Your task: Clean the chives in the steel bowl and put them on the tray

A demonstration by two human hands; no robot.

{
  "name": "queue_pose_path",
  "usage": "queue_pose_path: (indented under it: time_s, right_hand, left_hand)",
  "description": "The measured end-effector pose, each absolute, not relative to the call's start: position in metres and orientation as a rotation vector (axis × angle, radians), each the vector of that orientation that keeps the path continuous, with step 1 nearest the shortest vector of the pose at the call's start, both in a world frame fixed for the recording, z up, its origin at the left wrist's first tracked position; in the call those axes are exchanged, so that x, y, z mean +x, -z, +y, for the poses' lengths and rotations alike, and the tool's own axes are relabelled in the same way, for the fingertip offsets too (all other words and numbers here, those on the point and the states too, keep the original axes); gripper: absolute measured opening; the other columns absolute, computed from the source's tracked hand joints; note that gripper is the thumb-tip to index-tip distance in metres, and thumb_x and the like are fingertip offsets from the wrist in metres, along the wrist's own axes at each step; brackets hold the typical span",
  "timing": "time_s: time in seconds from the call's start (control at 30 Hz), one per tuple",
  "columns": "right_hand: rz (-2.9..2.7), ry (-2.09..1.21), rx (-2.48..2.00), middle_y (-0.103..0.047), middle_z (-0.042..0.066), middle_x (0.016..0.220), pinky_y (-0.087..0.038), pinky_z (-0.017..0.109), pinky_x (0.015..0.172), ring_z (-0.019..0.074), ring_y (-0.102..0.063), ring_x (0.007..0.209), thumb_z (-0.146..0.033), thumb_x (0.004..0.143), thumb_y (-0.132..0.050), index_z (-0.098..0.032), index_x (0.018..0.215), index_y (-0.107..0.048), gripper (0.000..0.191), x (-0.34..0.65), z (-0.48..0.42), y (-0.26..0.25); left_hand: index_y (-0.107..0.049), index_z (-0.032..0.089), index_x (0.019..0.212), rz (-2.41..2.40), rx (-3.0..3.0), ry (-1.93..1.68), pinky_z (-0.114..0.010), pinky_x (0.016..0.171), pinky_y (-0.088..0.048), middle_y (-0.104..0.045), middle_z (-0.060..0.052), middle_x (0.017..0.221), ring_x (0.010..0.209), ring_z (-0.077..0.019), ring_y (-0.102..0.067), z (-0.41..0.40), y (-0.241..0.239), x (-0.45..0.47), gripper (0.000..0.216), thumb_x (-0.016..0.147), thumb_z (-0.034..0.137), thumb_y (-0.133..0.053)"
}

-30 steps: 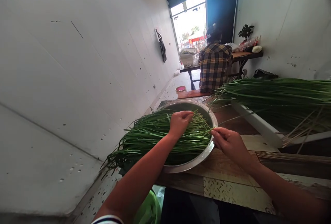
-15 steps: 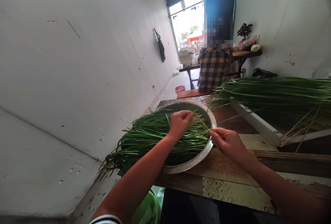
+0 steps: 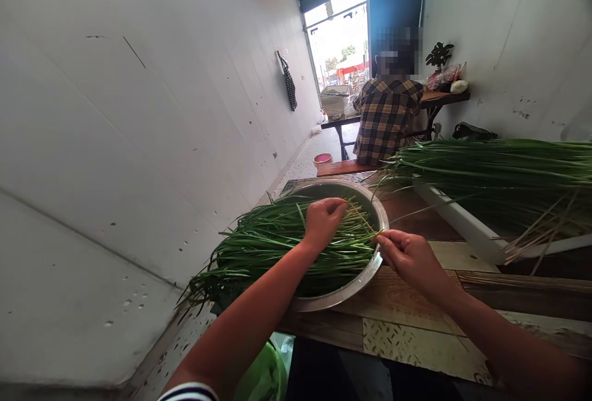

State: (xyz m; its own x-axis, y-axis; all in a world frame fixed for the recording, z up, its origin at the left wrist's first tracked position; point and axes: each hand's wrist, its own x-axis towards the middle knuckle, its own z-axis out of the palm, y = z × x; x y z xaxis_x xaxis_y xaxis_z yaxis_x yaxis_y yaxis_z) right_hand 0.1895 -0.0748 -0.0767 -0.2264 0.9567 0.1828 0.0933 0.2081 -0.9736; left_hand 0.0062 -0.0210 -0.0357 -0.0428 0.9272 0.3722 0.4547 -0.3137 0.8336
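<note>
A wide steel basin (image 3: 356, 284) sits on the wooden table, filled with long green chive stalks (image 3: 263, 243) that spill over its left rim. My left hand (image 3: 321, 221) hovers over the stalks with its fingers pinched on a stalk near the pale ends. My right hand (image 3: 409, 256) is at the basin's right rim, fingers closed on the end of a thin stalk (image 3: 370, 227) that runs between both hands.
A big heap of uncut chives (image 3: 499, 173) lies on a white tray (image 3: 462, 222) at the right. A person in a plaid shirt (image 3: 386, 118) sits at a far table with their back to me. A white wall runs along the left. A pink bowl (image 3: 322, 158) is on the floor.
Both hands stay almost where they were, with the right hand shifted slightly left toward the basin. The person at the back has leaned a little to the right.
</note>
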Motion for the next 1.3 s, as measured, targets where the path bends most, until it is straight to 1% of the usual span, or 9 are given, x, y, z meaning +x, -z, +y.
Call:
queue_pose_path:
  time_s: [0.23, 0.7, 0.97, 1.17, 1.3]
  right_hand:
    - [-1.541, -1.161, -1.029, -0.048, -0.001, 0.059, -0.031, 0.022, 0.046, 0.0107, -0.037, 0.053, -0.042, 0.087, -0.053, -0.015, 0.08, -0.064, 0.03, 0.19, -0.076, 0.076]
    - [-1.584, -1.093, -1.062, -0.048, -0.001, 0.059, -0.031, 0.022, 0.046, 0.0104, -0.038, 0.052, -0.041, 0.087, -0.052, -0.016, 0.073, -0.061, 0.031, 0.19, -0.076, 0.075]
    - [-1.563, -1.135, -1.059, -0.044, -0.002, 0.057, -0.029, 0.023, 0.045, 0.0104, -0.036, 0.051, -0.045, 0.086, -0.052, -0.016, 0.072, -0.058, 0.033, 0.19, -0.077, 0.074]
    - [-1.483, -1.2, -1.046, -0.042, -0.003, 0.054, -0.028, 0.023, 0.044, 0.0102, -0.035, 0.048, -0.051, 0.084, -0.053, -0.018, 0.071, -0.057, 0.036, 0.189, -0.076, 0.074]
    - [-1.457, -1.181, -1.051, -0.038, -0.005, 0.05, -0.025, 0.023, 0.043, 0.0086, -0.031, 0.045, -0.051, 0.084, -0.053, -0.017, 0.07, -0.056, 0.037, 0.191, -0.074, 0.071]
  left_hand:
    - [-0.072, 0.014, 0.079, 1.458, 1.798, -1.329, -0.023, 0.063, -0.047, -0.072, -0.004, 0.072, 0.066, -0.0132, -0.063, -0.021, 0.036, 0.006, 0.016, 0.076, 0.024, -0.06]
    - [-0.073, 0.016, 0.079, 1.438, 1.843, -1.358, -0.022, 0.063, -0.047, -0.072, -0.002, 0.072, 0.067, -0.0132, -0.064, -0.02, 0.039, 0.005, 0.016, 0.077, 0.025, -0.06]
    - [-0.075, 0.019, 0.082, 1.467, 1.904, -1.349, -0.024, 0.07, -0.049, -0.073, -0.002, 0.077, 0.071, -0.014, -0.065, -0.022, 0.037, 0.006, 0.014, 0.076, 0.023, -0.062]
    - [-0.075, 0.021, 0.082, 1.442, 1.964, -1.245, -0.026, 0.078, -0.051, -0.075, -0.003, 0.085, 0.079, -0.0156, -0.067, -0.03, 0.034, 0.012, 0.014, 0.079, 0.023, -0.062]
    - [-0.076, 0.02, 0.082, 1.156, 2.159, -0.939, -0.024, 0.078, -0.05, -0.074, -0.004, 0.087, 0.083, -0.0158, -0.067, -0.038, 0.025, 0.016, 0.015, 0.079, 0.022, -0.062]
